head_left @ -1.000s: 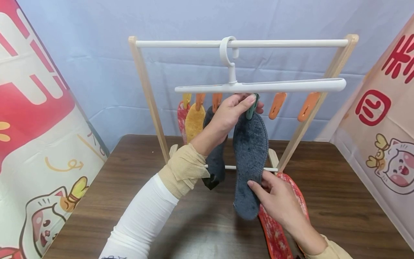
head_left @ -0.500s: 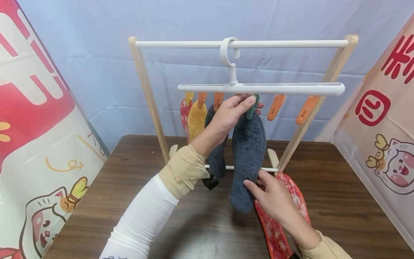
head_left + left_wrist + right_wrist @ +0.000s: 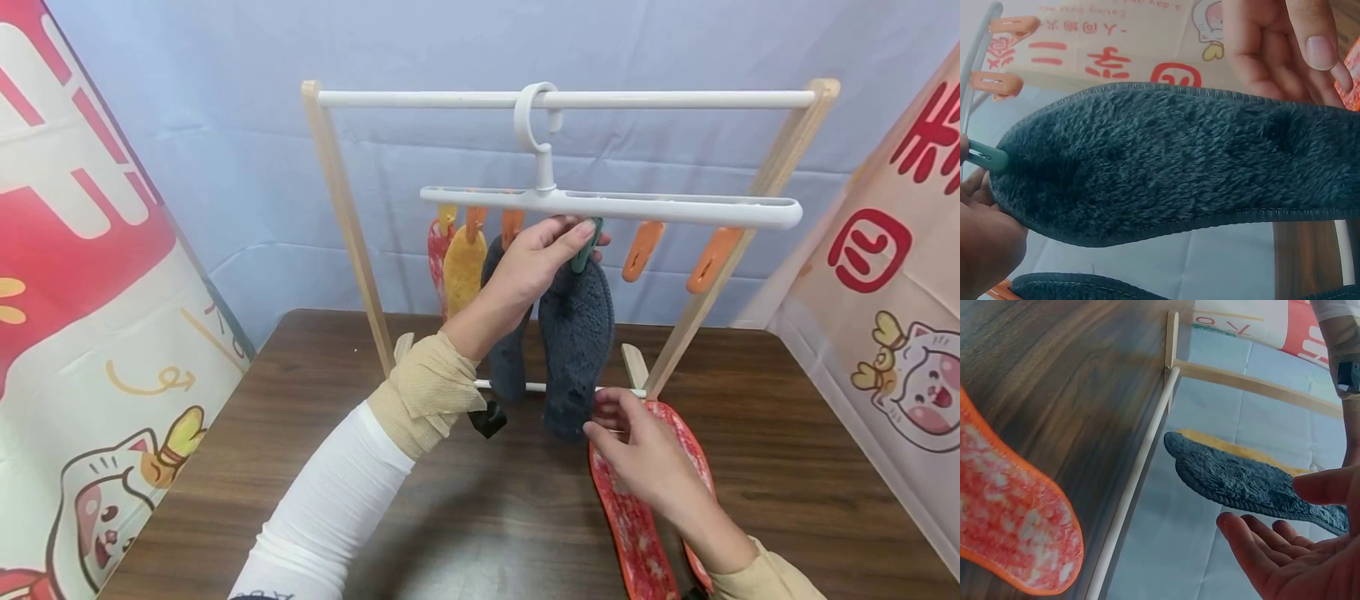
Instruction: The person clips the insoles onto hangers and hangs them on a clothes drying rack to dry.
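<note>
My left hand (image 3: 525,271) pinches a green clothespin (image 3: 991,157) under the white hanger (image 3: 675,208). The pin grips the top of a dark grey-blue fuzzy insole (image 3: 576,342), which hangs toe and heel nearly in line below it. Beside its lower end is my right hand (image 3: 648,458), fingers loosely bent and holding nothing; in the right wrist view a gap shows between thumb and fingers. Further left, a second dark insole (image 3: 508,367), a yellow insole (image 3: 465,262) and a red-and-white one (image 3: 438,250) hang from pins, partly behind my left arm.
Two orange clothespins (image 3: 642,252) dangle on the hanger's right side. The hanger hooks over the top bar of a wooden rack (image 3: 420,99). Red insoles (image 3: 637,533) lie on the brown table (image 3: 810,467) below my right hand. Printed cloths stand on both sides.
My right hand has let go of the dark insole's lower part, which has swung back toward the rack. The hanger has turned slightly. My left hand stays on the green clothespin.
</note>
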### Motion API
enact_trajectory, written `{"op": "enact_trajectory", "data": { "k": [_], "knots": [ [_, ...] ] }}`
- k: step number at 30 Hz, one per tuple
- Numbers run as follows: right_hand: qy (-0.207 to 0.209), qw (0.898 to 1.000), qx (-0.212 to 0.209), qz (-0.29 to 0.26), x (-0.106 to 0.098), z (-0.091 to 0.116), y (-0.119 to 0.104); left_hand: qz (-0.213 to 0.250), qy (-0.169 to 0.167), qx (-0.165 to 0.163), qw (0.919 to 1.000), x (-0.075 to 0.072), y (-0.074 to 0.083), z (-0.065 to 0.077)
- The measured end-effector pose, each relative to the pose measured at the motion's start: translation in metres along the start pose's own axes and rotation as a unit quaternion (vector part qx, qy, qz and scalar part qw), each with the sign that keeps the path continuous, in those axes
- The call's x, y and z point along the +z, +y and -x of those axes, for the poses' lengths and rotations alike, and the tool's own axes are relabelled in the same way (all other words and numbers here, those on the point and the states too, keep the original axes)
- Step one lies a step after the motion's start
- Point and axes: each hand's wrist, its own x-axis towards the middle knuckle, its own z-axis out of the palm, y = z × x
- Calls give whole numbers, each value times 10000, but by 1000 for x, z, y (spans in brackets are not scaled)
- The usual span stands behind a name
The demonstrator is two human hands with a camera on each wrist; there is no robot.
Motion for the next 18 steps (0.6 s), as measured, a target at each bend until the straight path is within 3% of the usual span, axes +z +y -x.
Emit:
{"op": "enact_trajectory", "data": {
  "k": [7,18],
  "knots": [
    [62,9999,-102,-48,0,2,6,-13,53,5,10000,-1,-3,-2],
    [-265,9986,302,353,0,8,11,-88,41,-12,10000,-1,-2,-1]
  ]
}}
